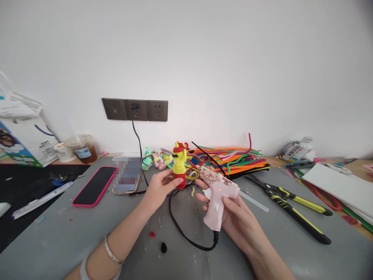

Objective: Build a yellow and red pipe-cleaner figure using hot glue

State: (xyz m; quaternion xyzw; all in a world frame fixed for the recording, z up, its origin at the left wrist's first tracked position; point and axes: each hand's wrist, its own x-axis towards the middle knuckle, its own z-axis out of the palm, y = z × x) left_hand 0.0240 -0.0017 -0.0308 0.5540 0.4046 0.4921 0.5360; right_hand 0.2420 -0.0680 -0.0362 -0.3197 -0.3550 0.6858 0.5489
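Note:
My left hand (pixel 159 189) is closed round the red lower part of a small yellow and red pipe-cleaner figure (pixel 179 163), which stands upright with a red top. In my right hand (pixel 237 212) lies a pink hot glue gun (pixel 217 200), its nozzle end toward the left, near the figure but apart from it. A clear glue stick (pixel 253 201) sticks out of its back. From the handle a black cord (pixel 186 238) loops over the grey mat. A small orange light glows on the gun's side.
Behind my hands lies a heap of colourful pipe cleaners (pixel 241 157). Long-handled pliers (pixel 291 202) rest at the right. To the left are a pink-cased phone (pixel 93 186), another phone (pixel 126 175) and a drink cup (pixel 84 149). A black oval piece (pixel 163 247) and red scrap (pixel 152 234) lie in front.

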